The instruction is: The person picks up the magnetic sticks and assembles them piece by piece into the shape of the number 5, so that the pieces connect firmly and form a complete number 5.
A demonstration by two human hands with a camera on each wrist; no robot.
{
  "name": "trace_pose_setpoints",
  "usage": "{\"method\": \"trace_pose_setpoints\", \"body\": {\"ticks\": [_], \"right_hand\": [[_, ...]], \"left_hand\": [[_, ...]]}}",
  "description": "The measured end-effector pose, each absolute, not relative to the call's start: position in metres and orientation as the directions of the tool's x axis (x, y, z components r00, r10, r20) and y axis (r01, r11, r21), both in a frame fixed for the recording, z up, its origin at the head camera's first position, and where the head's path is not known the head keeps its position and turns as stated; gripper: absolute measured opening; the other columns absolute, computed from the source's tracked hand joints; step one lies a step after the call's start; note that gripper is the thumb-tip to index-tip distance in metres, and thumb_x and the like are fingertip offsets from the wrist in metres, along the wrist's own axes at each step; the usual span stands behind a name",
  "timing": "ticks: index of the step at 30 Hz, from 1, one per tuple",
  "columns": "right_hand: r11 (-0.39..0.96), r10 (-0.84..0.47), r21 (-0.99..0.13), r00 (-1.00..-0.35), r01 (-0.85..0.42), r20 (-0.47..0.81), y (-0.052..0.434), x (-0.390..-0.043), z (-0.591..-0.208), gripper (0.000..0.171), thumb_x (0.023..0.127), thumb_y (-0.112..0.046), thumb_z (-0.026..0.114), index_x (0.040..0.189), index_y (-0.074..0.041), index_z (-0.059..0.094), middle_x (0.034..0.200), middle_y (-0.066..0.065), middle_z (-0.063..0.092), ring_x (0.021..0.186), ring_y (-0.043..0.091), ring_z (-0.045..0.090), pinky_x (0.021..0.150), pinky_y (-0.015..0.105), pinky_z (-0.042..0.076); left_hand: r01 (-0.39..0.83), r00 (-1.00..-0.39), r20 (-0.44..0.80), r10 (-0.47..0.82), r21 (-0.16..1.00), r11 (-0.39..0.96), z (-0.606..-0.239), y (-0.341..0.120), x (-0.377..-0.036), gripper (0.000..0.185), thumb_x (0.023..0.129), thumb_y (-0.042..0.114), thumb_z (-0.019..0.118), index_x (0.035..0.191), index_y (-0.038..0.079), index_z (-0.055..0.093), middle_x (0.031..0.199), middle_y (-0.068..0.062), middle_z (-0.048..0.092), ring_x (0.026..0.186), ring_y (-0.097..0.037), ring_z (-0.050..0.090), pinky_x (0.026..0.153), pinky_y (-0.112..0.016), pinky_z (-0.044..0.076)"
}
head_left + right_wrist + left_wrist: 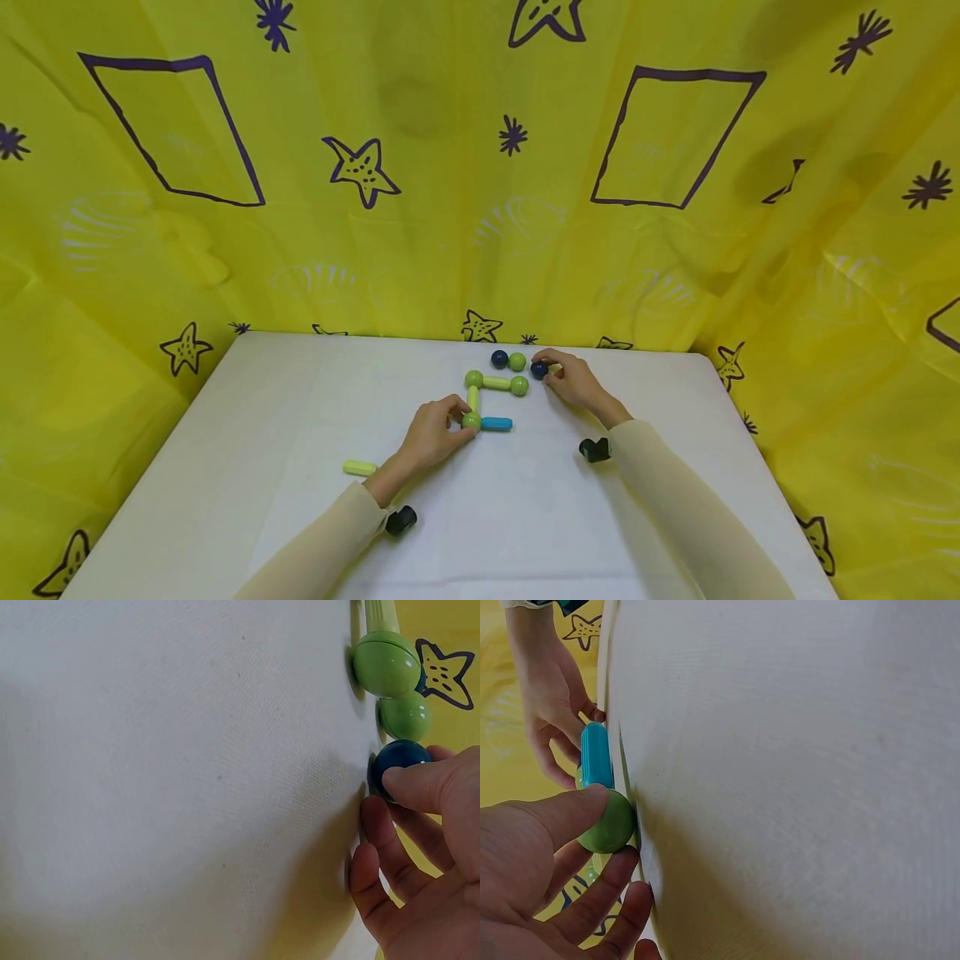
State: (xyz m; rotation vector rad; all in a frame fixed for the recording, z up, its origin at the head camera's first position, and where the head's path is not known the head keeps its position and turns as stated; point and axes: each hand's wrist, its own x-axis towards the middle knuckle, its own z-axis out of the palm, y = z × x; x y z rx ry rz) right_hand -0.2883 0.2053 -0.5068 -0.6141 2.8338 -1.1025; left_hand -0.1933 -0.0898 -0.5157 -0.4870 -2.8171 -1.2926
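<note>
White table [262,433] walled by yellow star-printed cloth [420,208], bare room near the hands' wrists and to either outer side

The left hand [431,433] lies low, thumb and fingers pinching a green ball [472,421] at its fingertips, a blue rod [497,424] touching that ball beyond; the right hand [573,382], close to the far table edge, curls round a dark blue ball [538,369], with another green ball [517,362] just past its fingertips

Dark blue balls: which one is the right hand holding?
The one nearer the right hand: the right dark blue ball, pinched by its fingertips. The other blue ball lies untouched beside a green ball.
</note>
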Motion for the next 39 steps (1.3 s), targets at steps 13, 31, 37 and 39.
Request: {"method": "trace_pose_setpoints", "body": {"ticks": [13,31,37,39], "right_hand": [[0.701,-0.346,-0.646,-0.936,-0.302,0.063,0.205,-0.287,-0.503,0.035,0.096,-0.002,0.067,0.13,-0.011,0.064,0.126,0.022,0.068,0.084,0.025,0.061,0.08,0.042,0.05],[0.687,-0.408,-0.65,-0.913,-0.325,0.025,0.223,-0.263,-0.49,0.035,0.092,-0.009,0.075,0.126,-0.01,0.067,0.113,0.017,0.071,0.081,0.02,0.064,0.077,0.04,0.053],[0.669,-0.444,-0.654,-0.895,-0.353,0.029,0.229,-0.247,-0.485,0.035,0.092,-0.009,0.075,0.126,-0.011,0.068,0.111,0.014,0.071,0.08,0.016,0.062,0.076,0.037,0.051],[0.659,-0.458,-0.656,-0.888,-0.368,0.038,0.23,-0.242,-0.483,0.035,0.092,-0.008,0.076,0.126,-0.01,0.068,0.111,0.013,0.072,0.081,0.016,0.062,0.075,0.036,0.051]], "left_hand": [[0.289,-0.95,0.138,0.281,0.735,0.614,-0.516,-0.09,-0.193,0.024,0.088,0.019,0.082,0.107,0.01,0.069,0.093,-0.001,0.073,0.078,-0.014,0.051,0.073,-0.032,0.042],[0.294,-0.948,0.143,0.283,0.735,0.611,-0.517,-0.091,-0.193,0.024,0.089,0.019,0.081,0.107,0.011,0.069,0.092,0.0,0.073,0.076,-0.013,0.05,0.071,-0.031,0.041],[0.294,-0.949,0.147,0.279,0.734,0.613,-0.517,-0.091,-0.192,0.024,0.088,0.019,0.081,0.107,0.011,0.069,0.092,0.0,0.073,0.076,-0.013,0.05,0.071,-0.031,0.041],[0.293,-0.949,0.149,0.277,0.734,0.613,-0.517,-0.091,-0.192,0.024,0.088,0.019,0.082,0.107,0.011,0.07,0.092,0.0,0.073,0.075,-0.013,0.05,0.071,-0.031,0.041]]}}
